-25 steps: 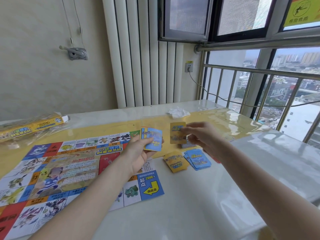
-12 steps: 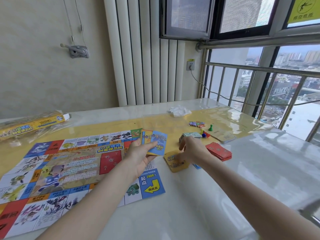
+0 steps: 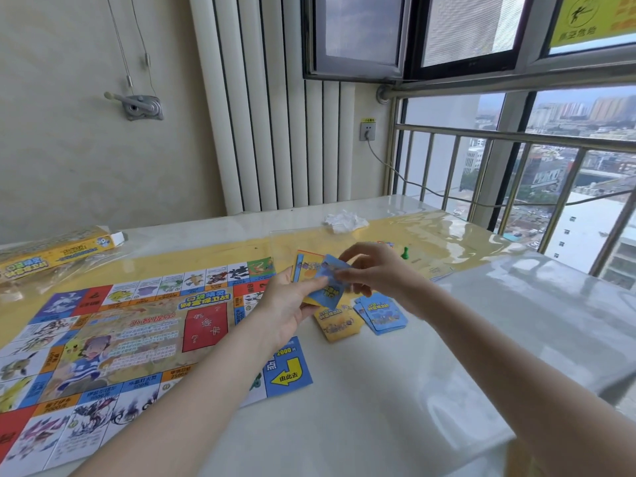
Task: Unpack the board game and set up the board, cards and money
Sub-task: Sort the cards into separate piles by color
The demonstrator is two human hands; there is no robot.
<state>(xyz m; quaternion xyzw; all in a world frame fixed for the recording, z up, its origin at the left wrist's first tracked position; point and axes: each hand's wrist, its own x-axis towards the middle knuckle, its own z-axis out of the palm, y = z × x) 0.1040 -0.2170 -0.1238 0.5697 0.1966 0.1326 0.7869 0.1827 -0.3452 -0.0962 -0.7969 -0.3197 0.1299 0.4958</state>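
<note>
Blue card [image 3: 329, 282] pinched by my right hand [image 3: 373, 275], left hand [image 3: 287, 304] gripping the deck; blue pile [image 3: 382, 313] lies just right of it.

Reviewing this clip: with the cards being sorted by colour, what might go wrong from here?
1. The left hand holds a loose fan of cards while the right hand pinches the blue card; neighbours may slip out.
2. The blue pile is splayed beside the yellow pile; a careless drop could mix them.
</note>
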